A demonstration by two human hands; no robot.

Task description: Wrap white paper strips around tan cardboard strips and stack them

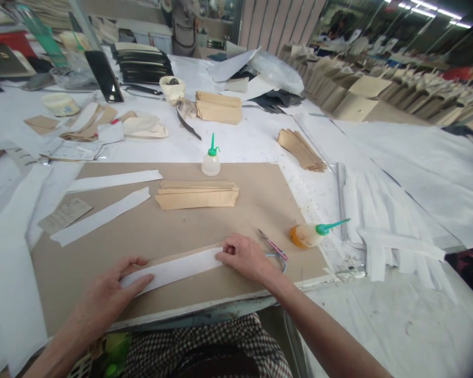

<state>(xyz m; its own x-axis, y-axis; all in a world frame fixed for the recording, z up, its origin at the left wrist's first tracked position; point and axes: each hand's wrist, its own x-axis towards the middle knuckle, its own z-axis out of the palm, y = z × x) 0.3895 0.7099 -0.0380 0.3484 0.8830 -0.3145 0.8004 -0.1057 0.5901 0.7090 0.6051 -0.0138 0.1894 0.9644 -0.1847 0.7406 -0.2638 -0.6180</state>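
A long white strip (185, 269) lies near the front edge of the brown board, with a thin tan edge showing along its far side. My left hand (120, 286) grips its left end, thumb on top and fingers at the far edge. At the right end, my right hand (244, 257) pinches the strip between thumb and curled fingers. Beyond it rests a small stack of tan pieces (197, 198). To the right of my right hand are small pink-handled scissors or snips (276, 247), partly on a bluish loop. Two more white strips (106, 218) lie at the board's left.
A clear squeeze bottle (211, 164) with a green spout stands at the board's far edge. Another bottle with amber liquid (303, 235) lies tilted at right. White strips (390, 231) are piled farther right. Tan stacks (218, 107) and a phone (104, 76) sit farther back.
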